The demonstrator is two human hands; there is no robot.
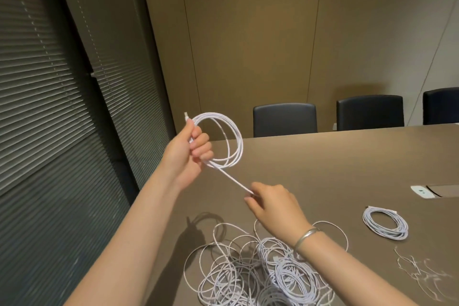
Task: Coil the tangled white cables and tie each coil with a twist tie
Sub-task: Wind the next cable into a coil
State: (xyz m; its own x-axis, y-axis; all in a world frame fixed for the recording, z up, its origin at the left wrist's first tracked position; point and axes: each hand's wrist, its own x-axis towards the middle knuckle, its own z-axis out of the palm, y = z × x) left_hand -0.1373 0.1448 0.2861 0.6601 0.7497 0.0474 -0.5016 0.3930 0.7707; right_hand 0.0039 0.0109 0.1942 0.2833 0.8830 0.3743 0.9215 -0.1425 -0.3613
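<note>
My left hand (192, 150) grips a coil of white cable (234, 136) held upright above the table's left edge, with a plug sticking up past the thumb. One straight strand runs down from the coil to my right hand (269, 202), which pinches it between thumb and fingers. Below my right wrist lies a tangled heap of white cables (250, 271) on the brown table (347, 156). A finished flat coil (385, 222) rests to the right. Several thin twist ties (419, 271) lie scattered at the lower right.
Three dark chairs (284, 119) stand along the table's far side. A white device (423, 191) sits beside a recessed panel at the right. Slatted blinds (49, 107) cover the window on the left, close to the table's edge.
</note>
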